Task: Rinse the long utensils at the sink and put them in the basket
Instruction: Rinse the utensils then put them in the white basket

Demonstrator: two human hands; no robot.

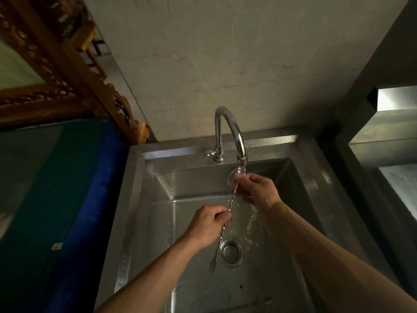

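Observation:
A long twisted metal bar spoon (232,199) with a small fork tip at its lower end hangs over the steel sink (198,290). Its spoon end sits right under the curved tap (234,129), where water runs. My left hand (209,224) pinches the middle of the shaft. My right hand (257,188) grips the upper end near the spoon bowl, fingers rubbing it in the stream. The fork tip (212,265) points down beside the drain (231,250). No basket is in view.
Water splashes down the basin toward the drain. A blue and green covered surface (67,188) lies left of the sink. A carved wooden frame (67,71) leans at the upper left. Steel shelving (388,132) stands to the right. A plain wall backs the tap.

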